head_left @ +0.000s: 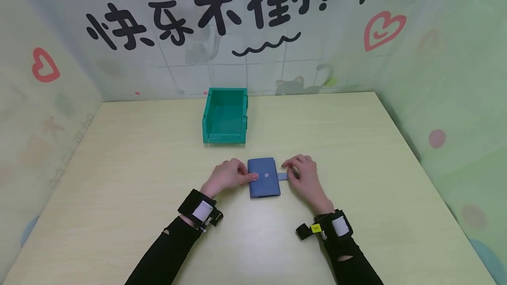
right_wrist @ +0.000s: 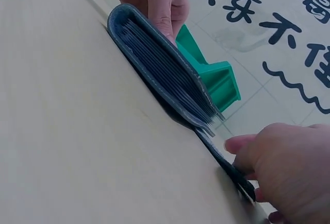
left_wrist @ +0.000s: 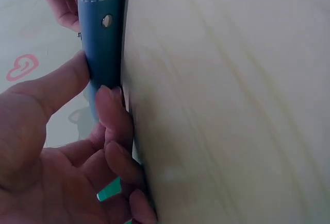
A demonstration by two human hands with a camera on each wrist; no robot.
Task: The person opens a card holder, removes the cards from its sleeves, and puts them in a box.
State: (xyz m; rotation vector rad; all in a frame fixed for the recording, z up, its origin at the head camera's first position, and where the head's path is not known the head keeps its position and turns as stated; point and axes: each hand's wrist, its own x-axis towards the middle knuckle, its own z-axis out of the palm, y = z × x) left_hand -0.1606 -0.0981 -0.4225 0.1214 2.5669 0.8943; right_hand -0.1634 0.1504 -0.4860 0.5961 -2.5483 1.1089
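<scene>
A blue card holder (head_left: 264, 189) lies on the table with a small round metal snap on its cover. My left hand (head_left: 229, 175) grips its left edge, thumb on the cover and fingers at the stitched spine (left_wrist: 103, 44). From the opposite edge a narrow strap (head_left: 282, 176) sticks out to the right. My right hand (head_left: 306, 178) pinches the strap's outer end between thumb and fingers. Through the holder's end, the right wrist view shows a stack of thin inner sleeves (right_wrist: 160, 67) inside the folded cover.
Behind the card holder, a green plastic bin (head_left: 225, 138) stands near the back of the light wooden table (head_left: 150, 144). Printed cloth walls (head_left: 447, 113) enclose the table at the back and both sides.
</scene>
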